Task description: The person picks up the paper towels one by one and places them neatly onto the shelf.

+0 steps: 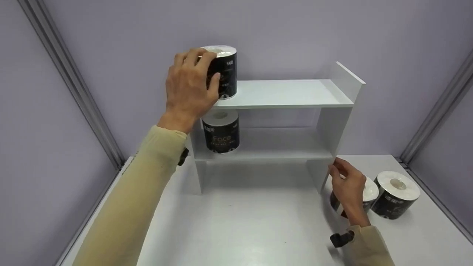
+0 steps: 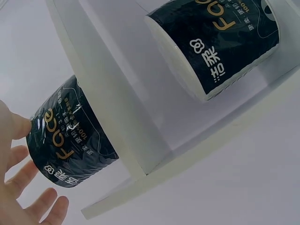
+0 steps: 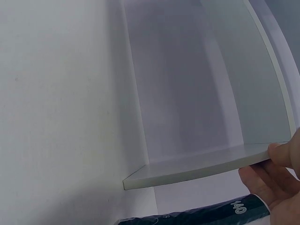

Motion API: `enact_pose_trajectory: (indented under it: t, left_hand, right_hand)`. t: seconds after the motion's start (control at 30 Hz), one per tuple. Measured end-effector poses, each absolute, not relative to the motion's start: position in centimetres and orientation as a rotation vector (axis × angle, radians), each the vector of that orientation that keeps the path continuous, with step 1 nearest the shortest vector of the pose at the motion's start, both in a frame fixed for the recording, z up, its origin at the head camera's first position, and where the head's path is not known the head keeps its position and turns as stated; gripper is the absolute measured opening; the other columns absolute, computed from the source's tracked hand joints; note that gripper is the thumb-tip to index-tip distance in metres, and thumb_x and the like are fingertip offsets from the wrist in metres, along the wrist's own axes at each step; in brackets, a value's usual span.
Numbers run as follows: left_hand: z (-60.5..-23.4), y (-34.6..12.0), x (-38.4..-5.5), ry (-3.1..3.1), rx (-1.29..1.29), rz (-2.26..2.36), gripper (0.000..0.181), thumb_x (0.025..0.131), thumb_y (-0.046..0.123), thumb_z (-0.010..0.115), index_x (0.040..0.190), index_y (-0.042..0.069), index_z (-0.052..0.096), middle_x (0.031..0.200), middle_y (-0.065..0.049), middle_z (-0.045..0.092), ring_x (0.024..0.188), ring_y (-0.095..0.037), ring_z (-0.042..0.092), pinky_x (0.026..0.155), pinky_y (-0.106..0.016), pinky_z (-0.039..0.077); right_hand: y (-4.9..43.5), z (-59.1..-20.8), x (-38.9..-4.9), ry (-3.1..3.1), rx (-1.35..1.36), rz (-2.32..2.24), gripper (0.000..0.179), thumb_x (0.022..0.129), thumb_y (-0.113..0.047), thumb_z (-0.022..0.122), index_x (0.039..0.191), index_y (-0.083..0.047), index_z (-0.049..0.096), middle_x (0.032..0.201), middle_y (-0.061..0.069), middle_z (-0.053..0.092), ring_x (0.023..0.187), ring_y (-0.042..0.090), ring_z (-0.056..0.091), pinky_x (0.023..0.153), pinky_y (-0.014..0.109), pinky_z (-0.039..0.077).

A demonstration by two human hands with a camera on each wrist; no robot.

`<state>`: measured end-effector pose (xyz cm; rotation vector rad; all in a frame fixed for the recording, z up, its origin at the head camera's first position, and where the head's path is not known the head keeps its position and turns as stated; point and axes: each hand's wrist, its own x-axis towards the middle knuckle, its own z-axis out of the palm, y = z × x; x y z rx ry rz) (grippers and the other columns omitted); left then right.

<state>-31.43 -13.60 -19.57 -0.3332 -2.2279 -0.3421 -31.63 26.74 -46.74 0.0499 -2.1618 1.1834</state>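
Note:
A white two-tier shelf [image 1: 284, 92] stands on the table. On the left of its top board sits a black-wrapped toilet roll [image 1: 228, 72]. My left hand [image 1: 190, 83] grips this roll from its left side, with the thumb across the front. Below, another toilet roll [image 1: 221, 135] stands on the middle board, also showing in the left wrist view [image 2: 220, 47]. My right hand [image 1: 347, 184] pinches the front edge of the shelf's right side panel [image 3: 206, 171], low down. In the right wrist view the thumb lies on that edge, fingers behind it.
Right of the shelf, two more toilet rolls stand on the white table [image 1: 244, 229]: one partly behind my right hand [image 1: 370, 192], the other farther right [image 1: 395, 195]. A pale wall [image 1: 281, 37] rises behind, with metal posts [image 1: 439, 107] at the corners.

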Motion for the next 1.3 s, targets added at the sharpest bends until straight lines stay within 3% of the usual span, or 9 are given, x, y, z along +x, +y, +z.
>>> enact_pose_trajectory:
  t: [0.47,0.87,1.3]
  left_hand:
    - [-19.8,-14.4,-30.6,-2.186,-0.350,-0.381,0.035,0.105,0.025,0.063,0.138,0.011,0.067,0.140,-0.011,0.065,0.128,-0.037,0.058,0.100,-0.053,0.054]
    - [-19.8,-15.3,-29.4,-2.158,-0.370,-0.384,0.041,0.105,0.029,0.065,0.141,0.009,0.066,0.144,-0.013,0.064,0.130,-0.038,0.057,0.101,-0.053,0.053]
    - [-20.5,-15.6,-28.3,-2.114,-0.400,-0.453,0.041,0.102,0.029,0.068,0.138,0.009,0.067,0.138,-0.012,0.068,0.125,-0.036,0.059,0.101,-0.050,0.053]
  right_hand:
    - [27.1,-46.6,-31.6,-2.176,0.042,1.208,0.027,0.104,-0.009,0.069,0.129,-0.001,0.075,0.111,0.019,0.079,0.091,-0.022,0.059,0.080,-0.002,0.048]
    - [26.9,-46.5,-31.9,-2.171,0.058,1.179,0.027,0.104,-0.008,0.069,0.128,-0.002,0.076,0.109,0.018,0.080,0.090,-0.022,0.060,0.079,-0.002,0.047]
    - [27.6,-46.6,-31.6,-2.172,0.033,1.170,0.027,0.102,-0.005,0.070,0.129,-0.001,0.075,0.111,0.018,0.079,0.090,-0.022,0.059,0.079,-0.003,0.046]
